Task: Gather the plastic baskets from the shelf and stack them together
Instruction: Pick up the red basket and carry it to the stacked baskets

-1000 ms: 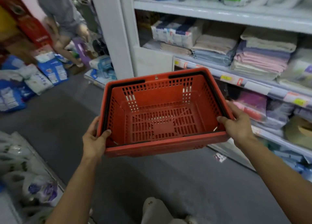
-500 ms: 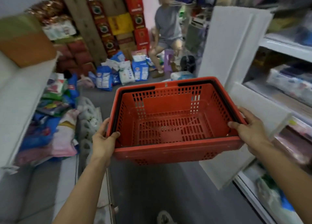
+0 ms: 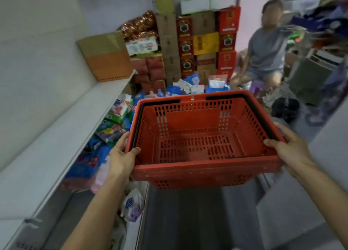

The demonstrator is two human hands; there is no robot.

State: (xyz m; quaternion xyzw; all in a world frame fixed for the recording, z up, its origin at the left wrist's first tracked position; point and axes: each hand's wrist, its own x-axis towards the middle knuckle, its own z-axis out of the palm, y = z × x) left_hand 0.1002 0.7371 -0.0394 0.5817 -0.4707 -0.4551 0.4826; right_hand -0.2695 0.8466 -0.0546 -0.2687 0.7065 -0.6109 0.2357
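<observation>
Red plastic basket hangs between your grips, off the shelf | left hand and right hand each clench a side rim | risk: thumb-only hold slips if basket tilts; no stack visible yet

An empty red plastic basket is held level over the grey aisle floor, left hand and right hand gripping its side rims; a white shelf runs left, stacked cartons stand far
</observation>
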